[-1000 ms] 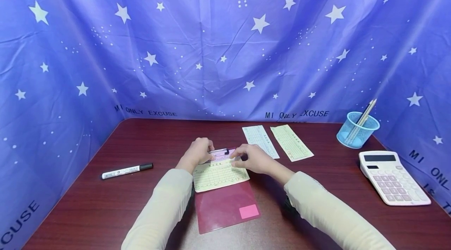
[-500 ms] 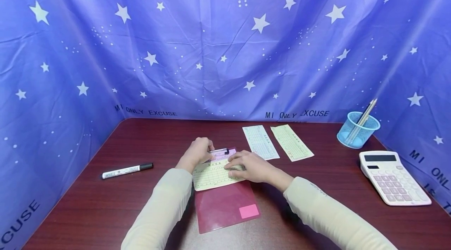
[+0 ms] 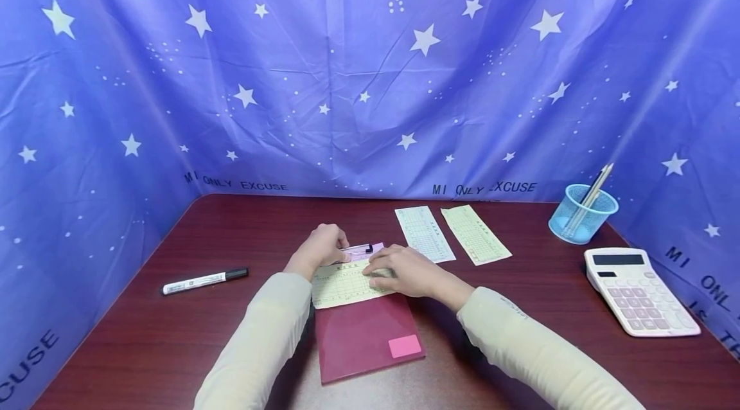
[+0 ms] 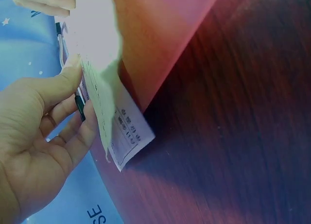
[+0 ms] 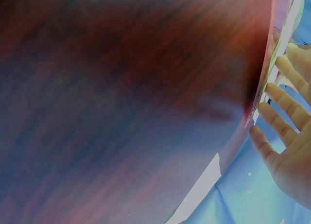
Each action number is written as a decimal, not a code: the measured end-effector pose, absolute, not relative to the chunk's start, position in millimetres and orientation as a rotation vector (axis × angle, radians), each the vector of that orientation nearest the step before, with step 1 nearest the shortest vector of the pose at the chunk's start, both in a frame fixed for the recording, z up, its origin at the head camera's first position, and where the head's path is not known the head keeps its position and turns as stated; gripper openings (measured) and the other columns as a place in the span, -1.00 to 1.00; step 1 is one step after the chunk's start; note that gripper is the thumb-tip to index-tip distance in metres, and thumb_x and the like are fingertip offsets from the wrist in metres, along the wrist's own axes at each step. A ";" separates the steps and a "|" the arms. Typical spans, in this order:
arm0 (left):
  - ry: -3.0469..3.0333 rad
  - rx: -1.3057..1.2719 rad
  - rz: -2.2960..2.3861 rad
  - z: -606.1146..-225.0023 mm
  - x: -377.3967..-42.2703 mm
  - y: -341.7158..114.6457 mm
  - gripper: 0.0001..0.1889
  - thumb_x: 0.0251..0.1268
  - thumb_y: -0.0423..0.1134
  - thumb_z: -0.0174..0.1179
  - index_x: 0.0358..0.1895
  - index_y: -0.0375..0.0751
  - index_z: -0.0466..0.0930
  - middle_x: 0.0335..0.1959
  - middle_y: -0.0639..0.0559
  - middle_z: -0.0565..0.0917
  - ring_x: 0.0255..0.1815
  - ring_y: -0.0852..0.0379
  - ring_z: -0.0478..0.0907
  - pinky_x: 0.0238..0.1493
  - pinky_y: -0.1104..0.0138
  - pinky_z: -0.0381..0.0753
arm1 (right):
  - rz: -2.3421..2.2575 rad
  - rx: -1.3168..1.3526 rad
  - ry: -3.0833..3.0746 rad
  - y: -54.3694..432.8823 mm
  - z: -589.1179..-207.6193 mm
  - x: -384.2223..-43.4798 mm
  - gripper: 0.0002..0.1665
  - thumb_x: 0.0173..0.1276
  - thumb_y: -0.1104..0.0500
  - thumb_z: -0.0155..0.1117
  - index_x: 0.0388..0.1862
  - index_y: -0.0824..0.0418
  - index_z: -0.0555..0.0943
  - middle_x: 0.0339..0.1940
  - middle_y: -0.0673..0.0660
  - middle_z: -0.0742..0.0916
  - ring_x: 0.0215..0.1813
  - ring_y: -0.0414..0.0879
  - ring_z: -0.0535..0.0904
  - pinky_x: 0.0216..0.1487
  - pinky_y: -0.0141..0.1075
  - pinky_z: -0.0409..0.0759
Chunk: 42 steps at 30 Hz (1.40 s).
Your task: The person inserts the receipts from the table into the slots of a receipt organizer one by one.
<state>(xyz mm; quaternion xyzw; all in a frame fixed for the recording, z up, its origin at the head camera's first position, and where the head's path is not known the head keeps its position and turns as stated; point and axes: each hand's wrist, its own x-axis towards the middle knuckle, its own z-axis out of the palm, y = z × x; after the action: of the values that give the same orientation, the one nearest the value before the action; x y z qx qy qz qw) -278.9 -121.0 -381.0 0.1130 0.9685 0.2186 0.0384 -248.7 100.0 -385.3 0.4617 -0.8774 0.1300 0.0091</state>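
Observation:
A dark red clipboard (image 3: 358,333) with a pink label (image 3: 406,346) lies in front of me in the head view. Across its upper part is a pale yellow printed slip (image 3: 341,285), over a pink sheet (image 3: 360,254). My left hand (image 3: 320,248) pinches the metal clip (image 3: 369,248) at the top edge. Its thumb is on the slip side and its fingers are by the clip's black end (image 4: 80,107) in the left wrist view. With fingers extended, my right hand (image 3: 407,272) rests on the right part of the slip.
Two loose slips, one whitish (image 3: 424,233) and one yellow (image 3: 476,234), lie beyond my right hand. A marker (image 3: 205,281) is at the left. At the right stand a blue mesh pen cup (image 3: 582,214) and a white calculator (image 3: 642,291). A star-patterned curtain surrounds the table.
My right hand has moved from near the clip down onto the yellow slip, its fingers laid out over it. The left hand keeps its place at the clip.

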 end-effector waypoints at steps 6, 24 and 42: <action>2.959 0.333 0.677 -379.7 -278.6 -120.6 -0.84 0.11 -0.33 0.53 -0.27 -0.24 0.76 -0.33 -0.02 0.65 -0.19 0.02 0.57 -0.01 0.13 0.58 | 0.379 1.425 -2.737 96.8 -383.1 -249.3 -0.68 0.46 0.03 0.31 0.10 0.08 0.76 0.10 0.14 0.73 0.21 0.09 0.59 0.21 0.01 0.53; 2.922 0.398 0.665 -374.8 -281.3 -126.7 -0.89 0.11 -0.33 0.53 -0.34 -0.21 0.77 -0.41 0.03 0.63 -0.31 0.11 0.53 -0.13 0.21 0.58 | 0.341 1.395 -2.823 94.6 -383.2 -247.7 -0.64 0.48 0.00 0.30 0.19 0.03 0.73 0.17 0.14 0.69 0.25 0.09 0.56 0.23 0.00 0.53; 2.904 0.377 0.647 -374.4 -283.6 -125.8 -0.85 0.11 -0.31 0.53 -0.29 -0.22 0.78 -0.41 0.03 0.63 -0.31 0.12 0.51 -0.13 0.24 0.57 | 0.247 1.329 -2.843 90.4 -383.3 -249.0 -0.58 0.47 -0.06 0.30 0.25 -0.04 0.69 0.12 0.08 0.66 0.14 0.02 0.55 0.10 -0.05 0.56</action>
<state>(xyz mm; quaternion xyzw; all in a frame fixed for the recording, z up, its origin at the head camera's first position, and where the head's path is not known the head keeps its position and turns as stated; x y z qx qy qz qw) -283.6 -125.8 -374.4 0.1255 0.9659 0.2151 0.0711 -249.0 90.4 -383.3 0.4222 -0.9031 0.0785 -0.0034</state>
